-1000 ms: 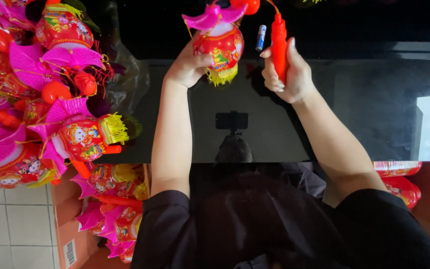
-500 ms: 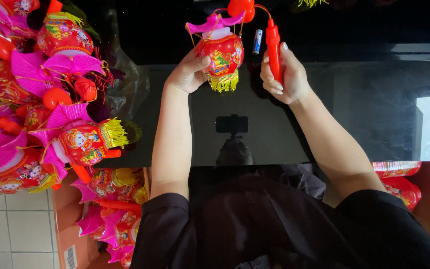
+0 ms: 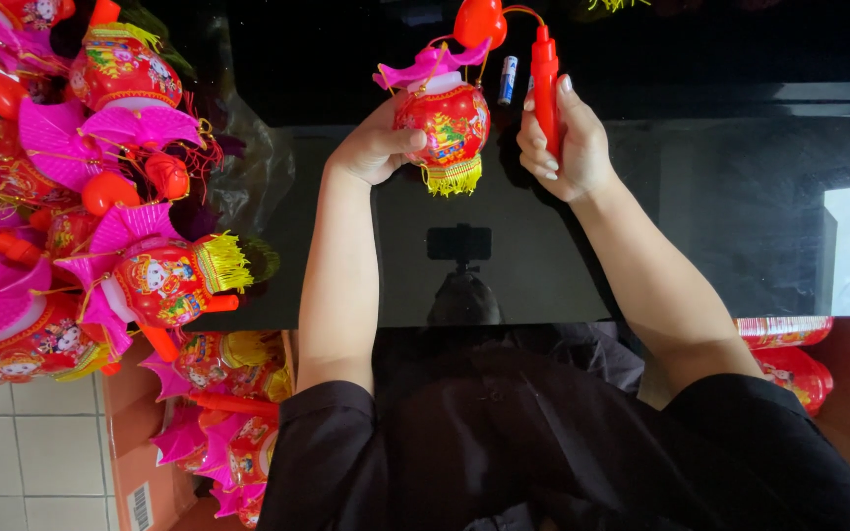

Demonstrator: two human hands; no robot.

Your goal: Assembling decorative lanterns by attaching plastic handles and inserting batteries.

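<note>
Glossy black glass makes up the tabletop, and it shines so much that the person's own shape shows in it. Closest to the camera, pale floor tiles lie under a brown cardboard box full of pink and red paper lanterns.

A big heap of finished pink and red lanterns with yellow tassels sits a bit farther out on the left side. Two more red lanterns peek out low at the right edge.

Both bare arms reach out over the tabletop. The left hand has its grip closed around the side of a round red plastic lantern with a pink roof and a yellow fringe, holding it up above the glass. The right hand has its grip wrapped tight on a long red plastic handle stick. A thin wire joins the stick's far end to the lantern's red top ball.

Farthest away, a small blue and silver battery rests between the lantern and the stick. It looks like the battery is not yet in, so this lantern seems only partly done.
</note>
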